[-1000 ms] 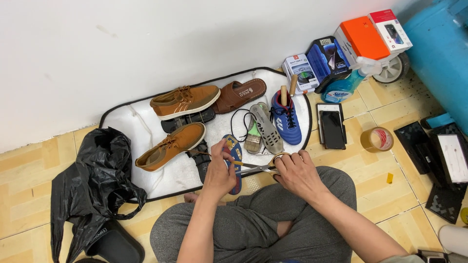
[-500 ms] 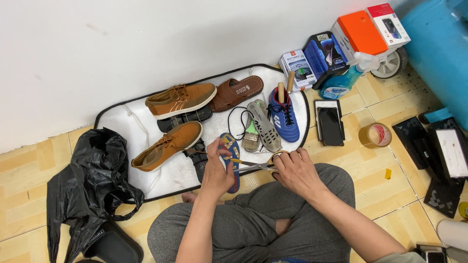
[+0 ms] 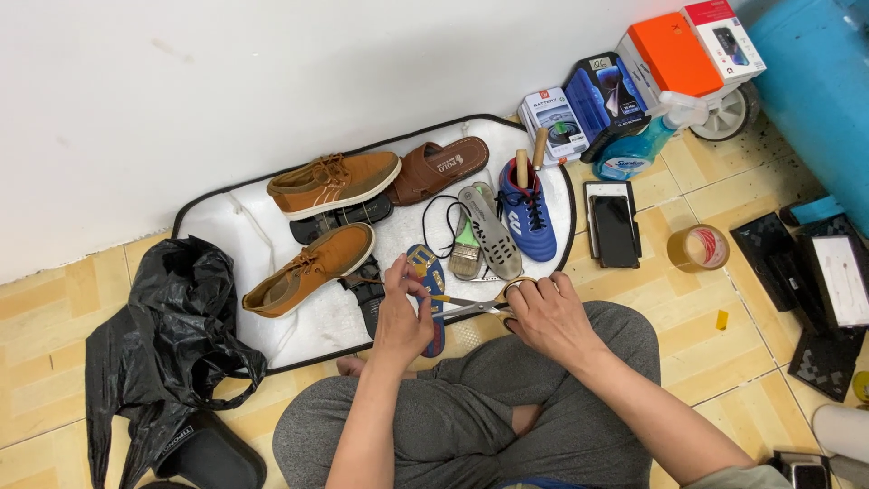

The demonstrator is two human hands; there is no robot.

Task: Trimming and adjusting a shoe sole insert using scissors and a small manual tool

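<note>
I sit cross-legged in front of a white mat [image 3: 226,226] with a black rim. My right hand [image 3: 546,317] grips a pair of scissors [image 3: 475,309] whose blades point left. My left hand [image 3: 403,312] pinches a blue insole [image 3: 429,285] with yellow marks, holding it against the scissor blades. On the mat lie two tan shoes [image 3: 312,270], a brown sandal [image 3: 439,169], a blue sports shoe [image 3: 528,213], a grey perforated insole [image 3: 490,232] and a black lace [image 3: 437,226].
A crumpled black plastic bag [image 3: 158,340] and a black slipper [image 3: 195,451] lie at left. A phone [image 3: 615,228], a tape roll [image 3: 698,248], a blue spray bottle [image 3: 634,154] and several boxes [image 3: 670,54] are at right. Black trays [image 3: 819,281] sit at the far right.
The view has shifted slightly. My left hand has lifted the blue insole a little more upright against the scissor blades. My right hand stays on the scissors.
</note>
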